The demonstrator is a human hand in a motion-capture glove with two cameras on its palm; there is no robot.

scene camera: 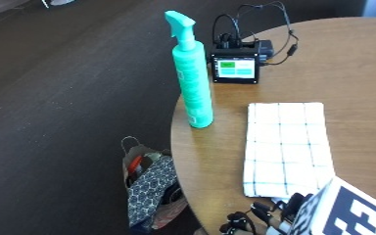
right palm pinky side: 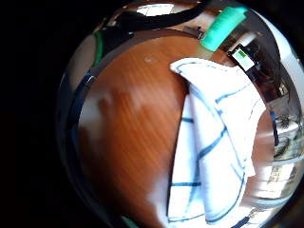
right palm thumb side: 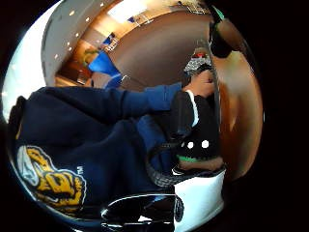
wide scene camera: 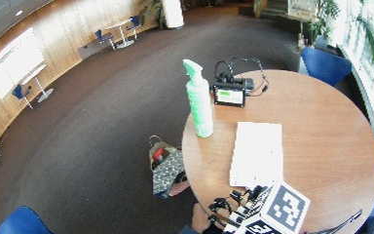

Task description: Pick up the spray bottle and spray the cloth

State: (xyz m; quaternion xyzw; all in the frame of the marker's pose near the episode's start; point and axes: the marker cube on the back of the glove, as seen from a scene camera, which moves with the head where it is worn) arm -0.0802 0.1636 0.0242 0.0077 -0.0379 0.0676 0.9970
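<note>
a large room with dark carpet and wood-panelled walls holds a round wooden table (scene camera: 344, 73), seen from above in the outside view. near the table's edge a tall teal spray bottle (scene camera: 192, 78) stands upright, its nozzle at the top, untouched and well apart from the hand. just beside it, further in on the table, sits a small black device with a green screen (scene camera: 235, 66), with black cables looping behind it. a folded white cloth with a blue check (scene camera: 287, 147) lies flat on the wood, between the bottle and the table's middle, not touching the bottle. the gloved right hand (scene camera: 266, 218) shows only in part at the table's near edge, just past the end of the cloth; black fingers (scene camera: 261, 209) show there, but whether they are straight or curled cannot be told, and nothing is seen in them. the little finger side palm view looks down on the cloth (right palm pinky side: 213, 142) from close above, with the bottle (right palm pinky side: 222, 27) and the device (right palm pinky side: 243, 56) beyond it. on the carpet beside the table stands a patterned bag (scene camera: 150, 188). the thumb side palm view shows a person's dark blue sweatshirt (right palm thumb side: 91, 150) with a yellow print, and a bare hand (right palm thumb side: 200, 84) at the table's rim.
</note>
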